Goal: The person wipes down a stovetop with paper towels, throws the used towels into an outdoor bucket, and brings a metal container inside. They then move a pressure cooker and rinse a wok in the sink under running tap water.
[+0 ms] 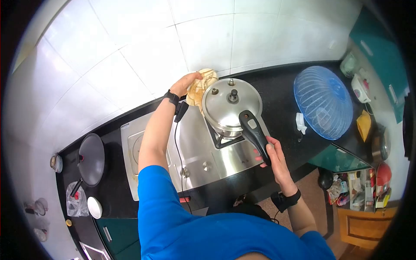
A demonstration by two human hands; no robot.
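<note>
The right hand [273,154] was wrapped around the black handle of a steel pressure cooker [232,106], fingers closed on it, while the cooker sat on the burner of a steel stove [203,151] set on a black counter [281,93]. The left hand [186,84] reached to the far side, just left of the cooker, fingers clamped on a cloth [201,86] touching the pot's side. A blue mesh cover [323,102] lay to the right, a dark pan [91,160] well to the left.
</note>
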